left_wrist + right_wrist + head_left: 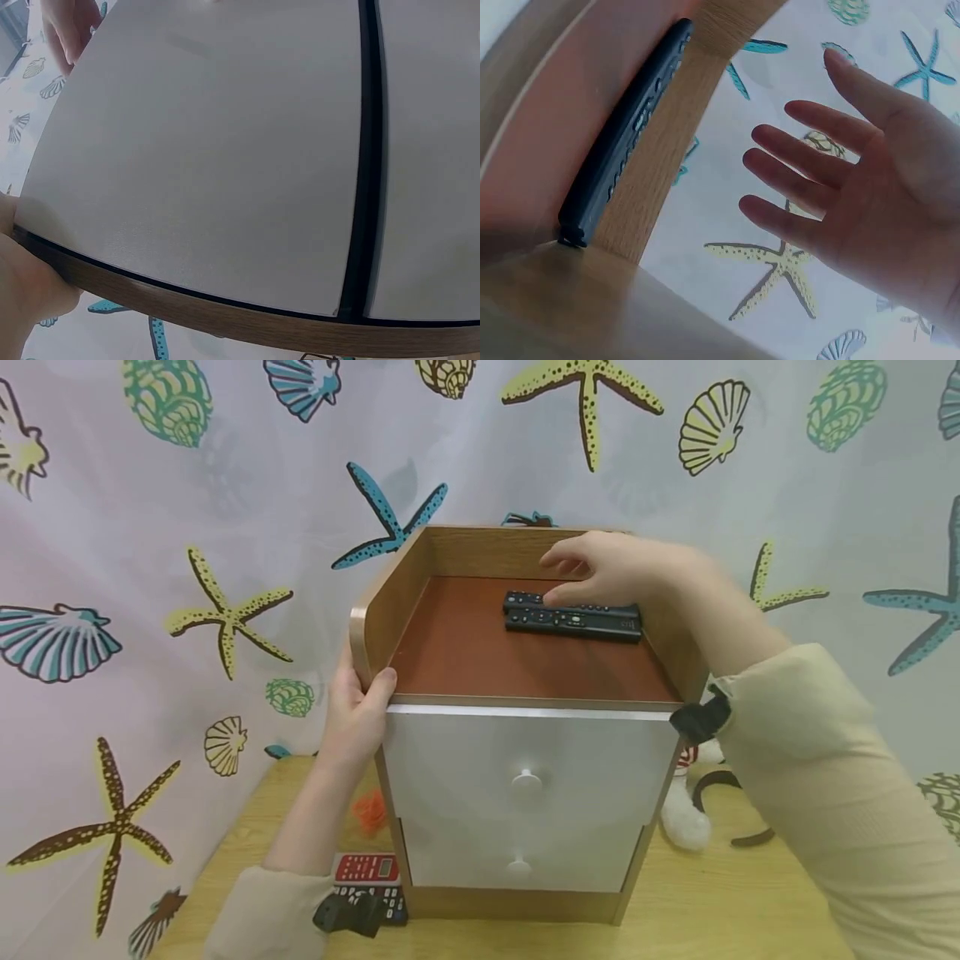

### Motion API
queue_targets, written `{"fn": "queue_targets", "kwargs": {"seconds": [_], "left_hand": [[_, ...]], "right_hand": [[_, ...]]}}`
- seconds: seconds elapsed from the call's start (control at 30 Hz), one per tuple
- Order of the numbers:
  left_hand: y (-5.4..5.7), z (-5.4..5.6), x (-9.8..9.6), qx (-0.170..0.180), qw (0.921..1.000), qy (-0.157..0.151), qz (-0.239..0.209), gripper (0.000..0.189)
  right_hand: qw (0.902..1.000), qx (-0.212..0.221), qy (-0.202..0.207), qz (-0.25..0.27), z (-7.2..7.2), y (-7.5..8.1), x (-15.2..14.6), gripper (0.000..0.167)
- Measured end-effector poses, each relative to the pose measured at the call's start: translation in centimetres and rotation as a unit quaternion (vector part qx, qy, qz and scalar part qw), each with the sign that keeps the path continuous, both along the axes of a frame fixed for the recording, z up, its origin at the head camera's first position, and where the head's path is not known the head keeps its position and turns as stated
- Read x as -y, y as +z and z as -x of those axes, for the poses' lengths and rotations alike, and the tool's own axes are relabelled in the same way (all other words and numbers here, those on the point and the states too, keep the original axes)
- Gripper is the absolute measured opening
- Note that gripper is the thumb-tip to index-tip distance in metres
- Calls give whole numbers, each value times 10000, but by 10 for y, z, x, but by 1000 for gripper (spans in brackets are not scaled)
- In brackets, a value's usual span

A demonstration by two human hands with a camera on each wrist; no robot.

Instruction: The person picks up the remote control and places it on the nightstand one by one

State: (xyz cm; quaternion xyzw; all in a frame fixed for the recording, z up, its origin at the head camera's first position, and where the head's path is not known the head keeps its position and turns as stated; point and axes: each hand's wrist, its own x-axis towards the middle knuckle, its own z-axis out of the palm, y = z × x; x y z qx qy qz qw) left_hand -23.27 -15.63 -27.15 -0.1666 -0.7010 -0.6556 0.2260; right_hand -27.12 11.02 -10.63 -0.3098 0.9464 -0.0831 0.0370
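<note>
Left hand (pixel 356 717) grips the cabinet (pixel 457 777) at near left; empty, loose-fingered right hand (pixel 615 572) hovers above two remotes (pixel 600 627), likely light, rigid, best pinched mid-length.

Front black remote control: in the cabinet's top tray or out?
In: the remote control lies on the reddish-brown tray floor, inside raised wooden walls.

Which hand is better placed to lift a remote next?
Likely the right hand: it hovers, empty and open, above the black remotes, while the left hand grips the near left corner of the cabinet.
</note>
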Motion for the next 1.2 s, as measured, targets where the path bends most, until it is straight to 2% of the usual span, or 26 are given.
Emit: {"fn": "queue_targets", "kwargs": {"seconds": [0.13,0.23,0.33,0.4,0.47,0.6,0.7,0.77,0.97,1.2], "left_hand": [[-1,0,1,-70,10000,-65,-27,53],[-1,1,1,-41,10000,-56,-49,53],[-1,1,2,19,10000,-19,-21,54],[-2,1,2,33,10000,9,-6,53],[-2,2,2,-4,10000,-4,24,53],[-1,2,1,-45,10000,-21,29,54],[-1,2,-1,32,10000,23,49,54],[-1,1,-1,54,10000,43,22,54],[0,1,-1,-58,10000,0,-62,54],[0,0,0,-67,10000,36,46,54]], "right_hand": [[9989,-98,13,457,-15,-1,-18,59],[9957,-403,-100,832,-28,-4,-31,63],[9837,-739,-337,1602,-41,-14,-45,68],[9666,-966,-480,2324,-50,-25,-54,70],[9441,-1161,-606,3027,-58,-39,-62,70],[9019,-1479,-972,3940,-67,-66,-76,70],[8791,-1537,-1203,4348,-68,-86,-85,71],[8689,-1503,-1264,4544,-67,-100,-90,72],[8600,-1019,-1403,4800,-62,-132,-97,76],[8547,-772,-1424,4932,-57,-148,-88,74]]}}
